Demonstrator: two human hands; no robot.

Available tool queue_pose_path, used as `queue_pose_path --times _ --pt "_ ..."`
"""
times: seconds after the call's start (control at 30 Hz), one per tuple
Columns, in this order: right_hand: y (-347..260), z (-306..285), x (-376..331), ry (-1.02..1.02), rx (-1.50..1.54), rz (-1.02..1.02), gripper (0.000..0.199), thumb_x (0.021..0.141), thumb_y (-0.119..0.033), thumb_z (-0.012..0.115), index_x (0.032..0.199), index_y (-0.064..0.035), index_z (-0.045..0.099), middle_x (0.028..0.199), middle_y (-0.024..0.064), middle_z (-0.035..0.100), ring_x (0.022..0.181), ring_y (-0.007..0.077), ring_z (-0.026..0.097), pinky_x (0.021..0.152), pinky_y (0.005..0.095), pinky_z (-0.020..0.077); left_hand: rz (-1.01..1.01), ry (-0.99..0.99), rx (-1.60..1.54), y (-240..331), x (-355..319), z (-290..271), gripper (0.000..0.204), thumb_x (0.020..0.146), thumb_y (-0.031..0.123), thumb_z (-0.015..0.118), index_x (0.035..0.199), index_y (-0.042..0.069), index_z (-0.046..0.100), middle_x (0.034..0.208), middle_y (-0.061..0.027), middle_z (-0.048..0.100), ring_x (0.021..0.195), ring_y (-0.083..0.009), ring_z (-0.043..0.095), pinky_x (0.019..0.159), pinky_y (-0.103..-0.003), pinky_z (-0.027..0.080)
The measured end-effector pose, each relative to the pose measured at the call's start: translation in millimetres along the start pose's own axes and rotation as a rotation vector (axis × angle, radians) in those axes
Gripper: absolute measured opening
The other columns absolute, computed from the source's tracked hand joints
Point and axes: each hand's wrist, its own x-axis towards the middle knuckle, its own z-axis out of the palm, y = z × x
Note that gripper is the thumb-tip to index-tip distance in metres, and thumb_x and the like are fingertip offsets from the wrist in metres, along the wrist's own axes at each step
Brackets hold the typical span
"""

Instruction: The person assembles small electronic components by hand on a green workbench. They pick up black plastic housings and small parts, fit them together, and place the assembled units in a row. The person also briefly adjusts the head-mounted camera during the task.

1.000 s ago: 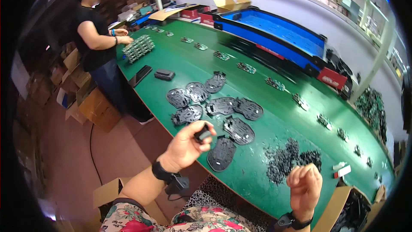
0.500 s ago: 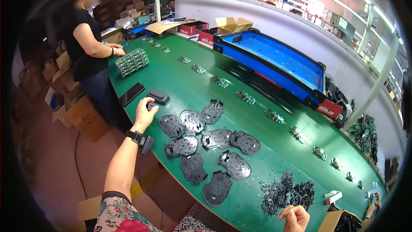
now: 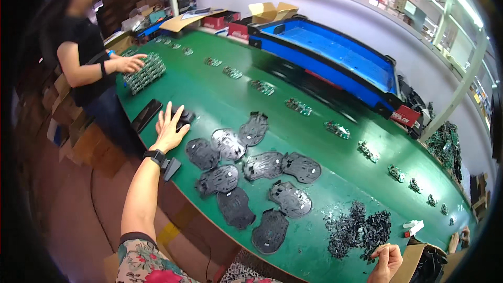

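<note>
At the far left a co-worker in a black top stands at the end of the green table, one hand resting on a batch of green circuit boards. Just nearer lies a flat black rectangular tray.

The left hand, a black watch on its wrist, is stretched out over the table's left edge. Its fingers are spread and released, lying flat on a small dark plastic part that sits on the table just right of the tray; the palm covers the part's near side. A small black fixture hangs at the table edge below the wrist.

To the right of that hand, a cluster of dark grey moulded plastic shells lies spread flat on the table, some touching. Beyond them, small green assemblies sit in a spaced row running toward the far right. A long blue tray stands along the back wall.

Further right, a heap of small dark components lies near the table's front edge, with a small white and red item just beside it.

The right hand sits at the lower edge, near that heap, its fingers clenched; whether it grasps anything cannot be told.
</note>
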Motion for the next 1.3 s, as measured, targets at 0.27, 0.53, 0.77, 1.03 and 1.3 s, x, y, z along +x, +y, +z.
queue_pose_path --times 0.27,0.53,0.77,1.03,1.3 --pt "0.0 -2.2 2.6 0.003 0.016 -0.032 0.012 0.094 -0.01 0.056 0.084 -0.0037 0.059 0.075 0.0001 0.059 0.066 0.0061 0.049 0.061 0.0202 0.0391 0.082 -0.019 -0.006 4.4 26.5 -4.0 0.06 0.076 0.037 0.072 0.129 0.021 0.05 0.145 -0.0114 0.032 0.134 -0.0461 0.019 0.103 -0.066 0.024" --pt "13.1 -6.8 -0.4 0.063 0.046 0.025 0.012 0.094 -0.009 0.056 0.085 -0.0026 0.06 0.074 0.0002 0.059 0.068 0.0065 0.052 0.064 0.0211 0.0421 0.294 0.253 -0.033 -4.7 15.1 4.3 0.05 0.067 0.018 0.075 0.111 0.005 0.055 0.118 -0.0147 0.052 0.113 -0.0407 0.041 0.1 -0.048 0.037" --pt "16.8 -10.7 10.5 0.053 0.034 0.019 0.014 0.095 -0.011 0.056 0.084 -0.0026 0.06 0.073 -0.0002 0.059 0.066 0.0065 0.051 0.062 0.0212 0.0423 0.314 0.37 -0.038 -7.8 18.6 3.0 0.046 0.069 0.019 0.071 0.111 0.004 0.06 0.117 -0.0153 0.053 0.11 -0.0363 0.045 0.097 -0.045 0.04" --pt "24.8 -5.6 38.8 0.101 -0.016 -0.084 0.015 0.09 -0.006 0.057 0.076 -0.0011 0.055 0.066 0.0046 0.061 0.06 0.0078 0.054 0.057 0.0212 0.042 0.364 0.336 0.055 -24.1 13.2 -2.4 0.046 0.074 0.018 0.069 0.116 0.005 0.057 0.125 -0.0158 0.051 0.12 -0.0377 0.042 0.103 -0.047 0.034" --pt "8.9 0.4 27.2 0.075 -0.15 0.021 0.013 0.094 -0.01 0.056 0.084 -0.0028 0.059 0.074 -0.0004 0.059 0.067 0.0065 0.051 0.062 0.0209 0.0415 -0.059 0.108 0.215 -0.9 11.6 -12.6 0.068 0.075 0.052 0.069 0.134 0.023 0.049 0.144 -0.0124 0.034 0.126 -0.0399 0.03 0.099 -0.057 0.03"
